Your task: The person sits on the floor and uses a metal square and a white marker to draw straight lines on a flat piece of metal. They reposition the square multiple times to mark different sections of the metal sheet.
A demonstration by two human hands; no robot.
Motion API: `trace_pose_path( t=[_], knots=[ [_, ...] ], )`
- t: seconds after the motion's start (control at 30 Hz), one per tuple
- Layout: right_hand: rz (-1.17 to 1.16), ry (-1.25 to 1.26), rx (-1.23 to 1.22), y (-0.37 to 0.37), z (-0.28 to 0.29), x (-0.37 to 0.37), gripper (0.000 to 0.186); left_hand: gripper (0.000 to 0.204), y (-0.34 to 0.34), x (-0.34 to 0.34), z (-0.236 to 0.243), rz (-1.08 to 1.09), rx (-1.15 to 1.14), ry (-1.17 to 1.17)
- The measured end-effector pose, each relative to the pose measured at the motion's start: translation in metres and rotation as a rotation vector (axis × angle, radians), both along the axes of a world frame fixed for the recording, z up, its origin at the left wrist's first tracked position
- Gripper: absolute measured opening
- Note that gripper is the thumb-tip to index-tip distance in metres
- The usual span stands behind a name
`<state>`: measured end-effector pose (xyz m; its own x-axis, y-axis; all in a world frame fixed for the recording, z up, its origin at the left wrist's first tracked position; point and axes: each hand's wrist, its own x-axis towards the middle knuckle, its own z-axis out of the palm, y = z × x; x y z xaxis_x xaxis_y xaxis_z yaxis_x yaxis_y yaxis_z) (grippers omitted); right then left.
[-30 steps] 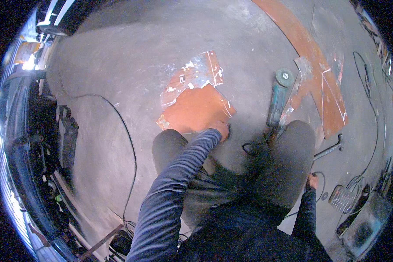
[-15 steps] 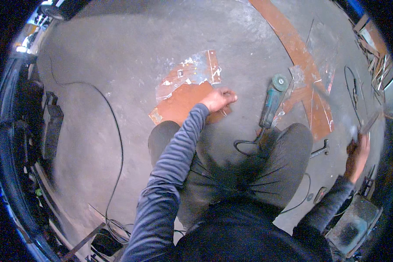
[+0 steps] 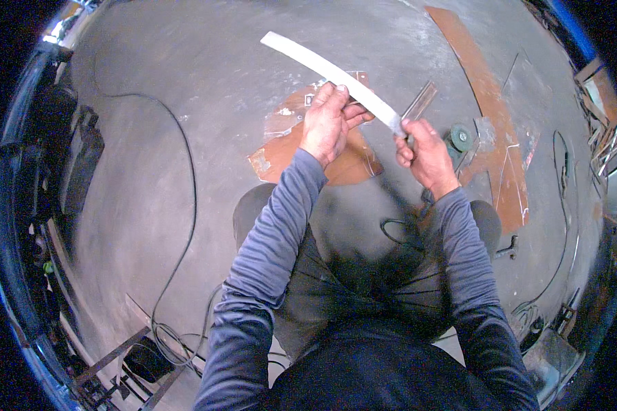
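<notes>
A try square (image 3: 325,70), with a long pale blade and a short metal stock, is held up in front of me over the floor. My left hand (image 3: 327,123) steadies the blade near its middle, the thumb at its near edge and the other fingers partly hidden beneath it. Around the corner end my right hand (image 3: 426,152) is closed, close to the stock. Below lies a rust-brown sheet piece (image 3: 308,154) with a ragged patch of worn, whitish metal. An angle grinder (image 3: 461,139) rests on the floor behind my right hand, only its disc end clearly showing.
A long brown metal strip (image 3: 483,96) lies to the right, with smaller scraps across it. A black cable (image 3: 192,171) curves along the left floor. Dark machine parts (image 3: 82,157) line the left edge. Offcuts (image 3: 600,103) are piled far right. A small bent tool (image 3: 511,248) lies by my right knee.
My right hand has come from the far right to the middle, bringing the try square. The left hand has lifted from above the brown sheet and taken hold of the blade.
</notes>
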<state>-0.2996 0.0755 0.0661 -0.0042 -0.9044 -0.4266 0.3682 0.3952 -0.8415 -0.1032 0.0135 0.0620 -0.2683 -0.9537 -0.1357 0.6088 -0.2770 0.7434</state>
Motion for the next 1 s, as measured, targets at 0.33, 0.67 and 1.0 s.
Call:
trace_pose_path(
  t=[0.33, 0.67, 1.0],
  knots=[
    [0.326, 0.465, 0.029, -0.009, 0.009, -0.022, 0.028, 0.029, -0.01, 0.033, 0.027, 0.177, -0.227, -0.451],
    [0.073, 0.259, -0.131, -0.012, 0.02, -0.052, 0.034, 0.036, -0.009, 0.028, 0.006, 0.088, -0.265, -0.97],
    [-0.007, 0.193, -0.183, -0.02, 0.021, -0.052, 0.04, 0.057, -0.006, 0.01, -0.057, -0.284, -0.245, -1.482]
  ],
)
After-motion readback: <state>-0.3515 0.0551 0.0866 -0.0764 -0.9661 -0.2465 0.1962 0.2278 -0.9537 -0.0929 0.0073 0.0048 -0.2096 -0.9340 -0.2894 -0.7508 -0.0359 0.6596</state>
